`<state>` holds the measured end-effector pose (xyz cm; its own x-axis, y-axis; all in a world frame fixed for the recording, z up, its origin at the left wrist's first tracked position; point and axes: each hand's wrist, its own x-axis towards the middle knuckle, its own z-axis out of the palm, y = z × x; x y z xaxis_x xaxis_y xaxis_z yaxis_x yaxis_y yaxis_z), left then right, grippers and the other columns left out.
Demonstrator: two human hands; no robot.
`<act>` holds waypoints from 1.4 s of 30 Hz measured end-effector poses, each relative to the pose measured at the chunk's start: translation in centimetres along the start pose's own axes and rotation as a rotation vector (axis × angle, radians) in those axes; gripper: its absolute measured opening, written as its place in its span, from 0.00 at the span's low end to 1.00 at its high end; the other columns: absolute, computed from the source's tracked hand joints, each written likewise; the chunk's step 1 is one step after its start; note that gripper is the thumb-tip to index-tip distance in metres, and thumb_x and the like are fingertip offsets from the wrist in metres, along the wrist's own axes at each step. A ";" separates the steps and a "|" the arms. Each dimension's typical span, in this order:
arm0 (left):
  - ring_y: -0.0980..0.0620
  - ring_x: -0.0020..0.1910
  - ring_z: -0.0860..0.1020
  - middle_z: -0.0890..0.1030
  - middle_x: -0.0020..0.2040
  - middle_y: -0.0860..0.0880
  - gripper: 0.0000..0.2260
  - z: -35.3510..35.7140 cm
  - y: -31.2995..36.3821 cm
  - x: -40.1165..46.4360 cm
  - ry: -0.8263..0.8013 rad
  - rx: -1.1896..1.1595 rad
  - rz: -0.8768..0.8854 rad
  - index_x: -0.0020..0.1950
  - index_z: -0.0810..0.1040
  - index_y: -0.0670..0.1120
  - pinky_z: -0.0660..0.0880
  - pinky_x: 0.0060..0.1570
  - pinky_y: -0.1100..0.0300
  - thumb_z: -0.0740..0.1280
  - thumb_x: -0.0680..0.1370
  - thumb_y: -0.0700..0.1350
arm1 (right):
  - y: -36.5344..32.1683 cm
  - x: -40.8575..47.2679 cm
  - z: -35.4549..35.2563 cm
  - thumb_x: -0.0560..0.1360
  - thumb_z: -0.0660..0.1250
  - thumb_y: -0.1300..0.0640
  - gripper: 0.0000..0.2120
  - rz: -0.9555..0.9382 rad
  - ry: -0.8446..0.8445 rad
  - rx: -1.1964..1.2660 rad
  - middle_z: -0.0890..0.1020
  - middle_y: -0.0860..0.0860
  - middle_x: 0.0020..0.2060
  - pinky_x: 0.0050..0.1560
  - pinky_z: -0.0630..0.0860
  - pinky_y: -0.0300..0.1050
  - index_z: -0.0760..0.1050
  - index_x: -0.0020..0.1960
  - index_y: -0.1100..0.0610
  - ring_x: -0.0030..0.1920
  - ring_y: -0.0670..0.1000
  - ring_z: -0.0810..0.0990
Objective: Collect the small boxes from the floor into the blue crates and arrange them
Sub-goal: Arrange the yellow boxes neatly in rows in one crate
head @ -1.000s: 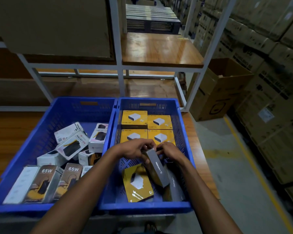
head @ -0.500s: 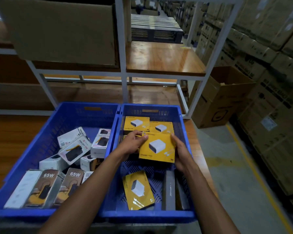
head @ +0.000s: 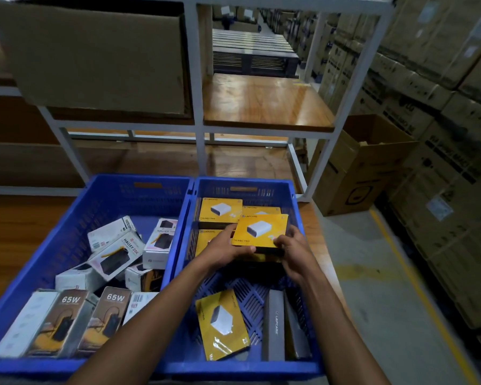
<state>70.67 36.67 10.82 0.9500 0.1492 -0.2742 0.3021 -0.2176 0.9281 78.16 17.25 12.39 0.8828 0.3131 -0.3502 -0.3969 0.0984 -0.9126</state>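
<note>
Two blue crates stand side by side: the left crate (head: 75, 220) holds several white and brown "65W" boxes in a jumble, the right crate (head: 297, 218) holds yellow boxes. My left hand (head: 224, 250) and right hand (head: 295, 250) both grip one yellow box (head: 261, 229) face up, over the stacked yellow boxes (head: 220, 209) at the crate's far end. Another yellow box (head: 221, 325) lies flat near the front, beside grey boxes on edge (head: 274, 326).
A white metal rack (head: 196, 107) with wooden shelves rises behind the crates, a big carton (head: 95, 56) on its left shelf. An open cardboard box (head: 356, 168) stands on the floor at right, before a wall of stacked cartons (head: 442, 107). A yellow floor line (head: 417, 287) runs alongside.
A second ago both hands held a grey-sided box on edge low in the right crate. It was turned yellow face up, then carried farther back and right over the stacked yellow boxes.
</note>
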 end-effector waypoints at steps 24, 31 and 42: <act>0.43 0.51 0.82 0.83 0.51 0.47 0.22 1.6 1.8 10.2 0.338 0.542 0.009 0.58 0.78 0.46 0.76 0.44 0.51 0.75 0.76 0.61 | -2.0 9.4 1.7 0.74 0.68 0.71 0.34 -0.395 0.141 -1.300 0.62 0.63 0.79 0.72 0.68 0.51 0.60 0.78 0.67 0.79 0.63 0.61; 0.41 0.60 0.77 0.72 0.66 0.45 0.18 2.2 0.8 10.4 0.337 0.686 0.010 0.70 0.77 0.47 0.78 0.59 0.48 0.72 0.79 0.44 | 0.5 10.5 1.8 0.81 0.55 0.72 0.29 -0.381 0.048 -1.661 0.52 0.67 0.82 0.81 0.52 0.60 0.52 0.81 0.69 0.82 0.67 0.49; 0.48 0.45 0.82 0.85 0.45 0.53 0.17 1.9 -1.0 9.3 0.261 0.851 0.063 0.53 0.83 0.55 0.79 0.40 0.55 0.64 0.80 0.66 | 1.3 9.3 2.6 0.81 0.61 0.63 0.11 -0.280 0.077 -1.630 0.77 0.60 0.60 0.54 0.76 0.52 0.76 0.61 0.62 0.59 0.61 0.78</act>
<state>79.34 36.46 6.82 0.9499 0.3054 -0.0663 0.3050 -0.8597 0.4097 85.16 22.71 8.47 0.9062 0.4080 -0.1107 0.3863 -0.9055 -0.1755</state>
